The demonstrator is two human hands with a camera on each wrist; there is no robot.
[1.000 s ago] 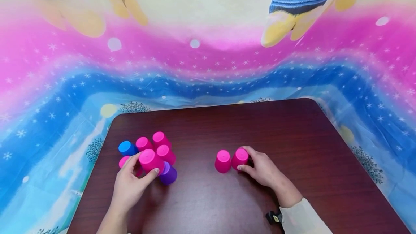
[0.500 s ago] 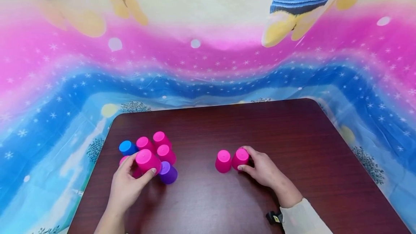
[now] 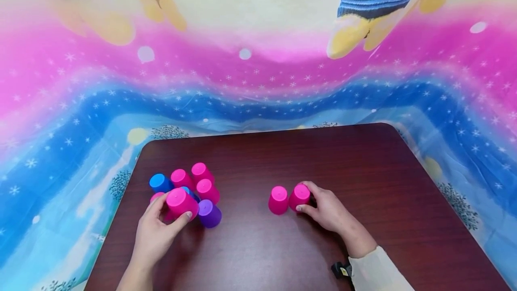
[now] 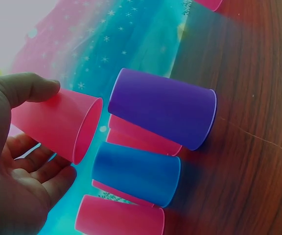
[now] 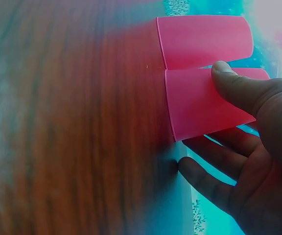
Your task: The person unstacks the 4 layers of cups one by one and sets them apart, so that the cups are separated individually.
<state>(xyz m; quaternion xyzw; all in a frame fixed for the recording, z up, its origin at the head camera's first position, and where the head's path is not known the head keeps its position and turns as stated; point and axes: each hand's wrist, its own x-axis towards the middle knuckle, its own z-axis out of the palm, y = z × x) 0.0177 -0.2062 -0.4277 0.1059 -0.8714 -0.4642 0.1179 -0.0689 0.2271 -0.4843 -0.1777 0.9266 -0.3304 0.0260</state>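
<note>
My left hand (image 3: 155, 232) grips a pink cup (image 3: 181, 203) by its sides, mouth downward. In the left wrist view this held cup (image 4: 58, 115) is off the table, its rim apart from the other cups. Beside it stand an upside-down purple cup (image 3: 210, 213) and a blue cup (image 4: 136, 171), which the held cup partly hides in the head view. At the right, my right hand (image 3: 327, 210) holds another upside-down pink cup (image 3: 300, 197) between thumb and fingers, its rim on the table. Close to its left stands a second pink cup (image 3: 278, 200).
Behind the left hand several upside-down cups form a cluster: a blue cup (image 3: 160, 183), a pink cup (image 3: 181, 178), another pink cup (image 3: 202, 172) and more. The dark wooden table (image 3: 250, 250) meets a printed cloth backdrop (image 3: 258, 80). A black strap (image 3: 340, 270) shows at the right sleeve.
My left hand has moved slightly left with the pink cup, away from the purple cup, and part of a blue cup has come into sight. The right hand has stayed in place.
</note>
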